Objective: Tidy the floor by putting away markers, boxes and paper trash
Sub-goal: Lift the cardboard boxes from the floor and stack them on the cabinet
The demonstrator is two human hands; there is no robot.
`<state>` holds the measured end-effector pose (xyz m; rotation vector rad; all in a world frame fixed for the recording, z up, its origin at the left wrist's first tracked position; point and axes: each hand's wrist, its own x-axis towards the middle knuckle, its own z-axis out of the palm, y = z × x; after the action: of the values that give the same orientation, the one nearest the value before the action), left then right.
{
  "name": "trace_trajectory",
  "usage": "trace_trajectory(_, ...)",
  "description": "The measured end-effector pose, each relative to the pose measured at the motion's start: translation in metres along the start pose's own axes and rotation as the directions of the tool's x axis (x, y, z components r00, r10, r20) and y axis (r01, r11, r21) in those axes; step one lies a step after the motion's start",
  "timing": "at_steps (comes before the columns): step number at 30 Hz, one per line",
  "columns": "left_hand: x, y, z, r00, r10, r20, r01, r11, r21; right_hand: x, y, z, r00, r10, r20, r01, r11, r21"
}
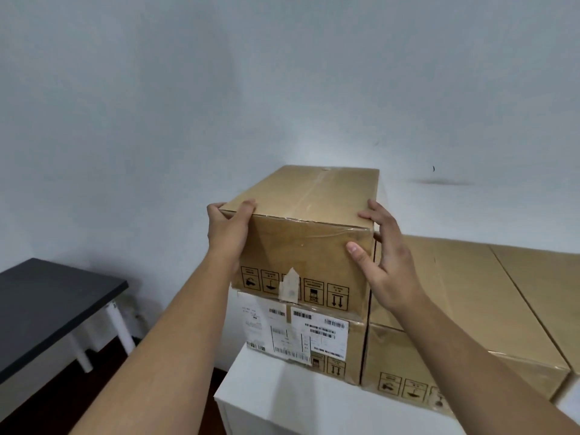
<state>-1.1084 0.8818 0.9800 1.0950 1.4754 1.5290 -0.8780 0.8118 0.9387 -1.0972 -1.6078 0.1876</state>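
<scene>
Both hands hold the taped-shut cardboard box (301, 221) — left hand (227, 237) curled over its left top corner, right hand (389, 265) spread against its right side; under it, a labelled carton (320, 337).

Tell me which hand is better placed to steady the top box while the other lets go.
Left, probably: the left hand grips the top box at its near left corner, thumb over the top edge. The right hand only rests open against the right side.
</scene>
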Motion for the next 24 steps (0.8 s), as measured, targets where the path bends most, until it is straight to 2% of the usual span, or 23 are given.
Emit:
trace_trajectory(3, -0.005, -0.003, 0.008, 1.000, 0.025, -0.016, -0.025, 0.999, -0.019, -0.003, 0.006, -0.003, 0.998, -0.022, -0.064, 0.022, 1.000, 0.002)
trace_trajectory(5, -0.008, -0.003, 0.011, 0.997, 0.061, -0.050, -0.062, 0.998, -0.009, -0.002, 0.010, -0.006, 0.998, -0.043, -0.036, 0.042, 0.999, -0.020)
trace_trajectory(8, -0.013, 0.002, 0.010, 0.998, 0.045, -0.043, -0.044, 0.999, 0.018, -0.003, 0.009, -0.009, 0.999, -0.039, 0.025, 0.041, 0.997, -0.067)
trace_trajectory(10, -0.020, 0.009, 0.008, 0.995, 0.050, -0.085, -0.037, 0.989, 0.141, -0.005, 0.002, -0.014, 0.997, 0.023, 0.074, -0.016, 0.996, -0.091)
trace_trajectory(11, -0.026, 0.011, 0.009, 0.983, 0.109, -0.145, -0.068, 0.963, 0.260, -0.006, -0.002, -0.019, 0.991, 0.069, 0.113, -0.055, 0.991, -0.122)
trace_trajectory(13, -0.048, 0.019, 0.015, 0.912, 0.329, -0.246, -0.197, 0.875, 0.442, -0.013, -0.004, -0.033, 0.972, 0.152, 0.182, -0.109, 0.968, -0.227)
trace_trajectory(15, -0.084, 0.029, 0.031, 0.812, 0.532, -0.238, -0.373, 0.788, 0.489, -0.032, -0.002, -0.062, 0.961, 0.211, 0.177, -0.153, 0.944, -0.292)
trace_trajectory(17, -0.125, 0.033, 0.057, 0.782, 0.607, -0.142, -0.490, 0.740, 0.462, -0.058, 0.007, -0.100, 0.950, 0.290, 0.119, -0.240, 0.916, -0.320)
trace_trajectory(19, -0.173, 0.030, 0.094, 0.805, 0.592, 0.048, -0.557, 0.724, 0.406, -0.096, 0.015, -0.154, 0.927, 0.373, 0.030, -0.340, 0.874, -0.348)
trace_trajectory(22, -0.260, 0.016, 0.162, 0.788, 0.482, 0.383, -0.594, 0.758, 0.268, -0.166, 0.013, -0.255, 0.878, 0.469, -0.093, -0.463, 0.784, -0.414)
trace_trajectory(24, -0.341, 0.004, 0.211, 0.712, 0.361, 0.602, -0.588, 0.775, 0.231, -0.228, 0.001, -0.331, 0.830, 0.510, -0.226, -0.556, 0.718, -0.420)
